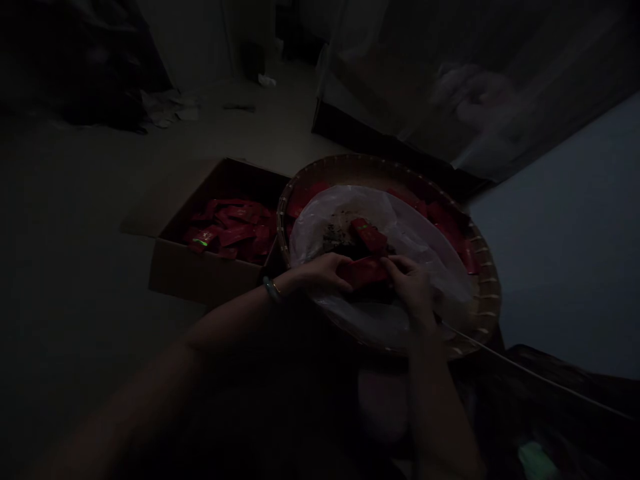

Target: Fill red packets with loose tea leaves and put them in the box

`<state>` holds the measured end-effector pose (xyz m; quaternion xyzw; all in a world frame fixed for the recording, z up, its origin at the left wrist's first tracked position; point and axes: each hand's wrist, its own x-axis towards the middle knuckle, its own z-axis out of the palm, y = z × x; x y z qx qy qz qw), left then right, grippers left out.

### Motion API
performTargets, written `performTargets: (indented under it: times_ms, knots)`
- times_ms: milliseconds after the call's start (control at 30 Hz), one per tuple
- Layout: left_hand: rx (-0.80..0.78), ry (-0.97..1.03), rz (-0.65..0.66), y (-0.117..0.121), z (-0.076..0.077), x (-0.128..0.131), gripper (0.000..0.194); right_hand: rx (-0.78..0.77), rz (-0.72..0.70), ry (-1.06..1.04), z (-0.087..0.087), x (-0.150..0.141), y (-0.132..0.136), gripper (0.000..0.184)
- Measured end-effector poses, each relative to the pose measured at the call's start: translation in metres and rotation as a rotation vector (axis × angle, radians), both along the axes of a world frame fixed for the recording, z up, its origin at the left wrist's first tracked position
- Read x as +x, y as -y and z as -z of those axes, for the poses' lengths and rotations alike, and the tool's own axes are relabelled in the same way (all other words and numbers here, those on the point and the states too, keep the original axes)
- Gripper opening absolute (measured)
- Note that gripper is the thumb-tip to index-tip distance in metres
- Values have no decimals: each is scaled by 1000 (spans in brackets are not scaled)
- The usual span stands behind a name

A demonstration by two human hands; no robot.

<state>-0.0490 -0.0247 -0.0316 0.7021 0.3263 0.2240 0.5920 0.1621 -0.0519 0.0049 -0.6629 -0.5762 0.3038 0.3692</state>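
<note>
In the dim head view, a red packet [366,272] is held between my two hands over a round woven tray [487,293]. My left hand [327,272] grips the packet's left side with thumb and fingers. At its upper right corner, my right hand [410,283] pinches the edge. Just beyond lies another red packet [369,233], on dark loose bits that look like tea leaves [336,235]. A whitish plastic sheet [425,247] lines the tray beneath them. Shadow hides what is under the held packet.
Left of the tray stands an open cardboard box [200,277] filled with several red packets [237,223]. More red packets [445,227] lie along the tray's right side. A thin white cord [530,369] runs off to the right. A pale wall [565,227] rises at the right.
</note>
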Motion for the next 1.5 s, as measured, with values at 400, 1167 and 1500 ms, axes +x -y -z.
performTargets:
  times_ms: [400, 1167, 1500]
  knots:
    - [-49, 14, 89, 3, -5, -3, 44, 112, -46, 151, 0, -8, -2, 44]
    - [-318, 106, 27, 5, -7, 8, 37, 135, -13, 109, 15, -2, -1, 45]
    - [-485, 234, -154, -1, 1, 7, 43, -79, -216, 711, 54, 70, 1, 56]
